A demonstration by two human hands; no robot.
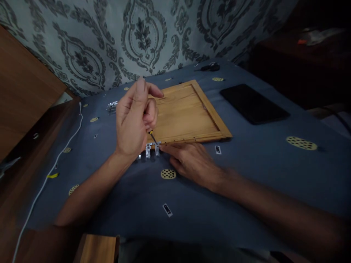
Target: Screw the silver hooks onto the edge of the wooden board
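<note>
A shallow wooden panel with a raised frame (186, 113) lies on a blue patterned bedsheet (246, 171). My left hand (135, 118) is raised over its near left corner, fingers pinched round a small screwdriver (152, 136) whose tip points down at a metal hinge (152, 147) on the panel's near edge. My right hand (192, 162) lies flat on the sheet just in front of that edge, fingertips pressed against the hinge.
A dark phone (253, 103) lies right of the panel. Another metal hinge (112, 106) sits at the back left, scissors (210, 67) by the patterned wall. A white cable (59, 157) runs along the left. A wooden block (98, 249) is at the bottom.
</note>
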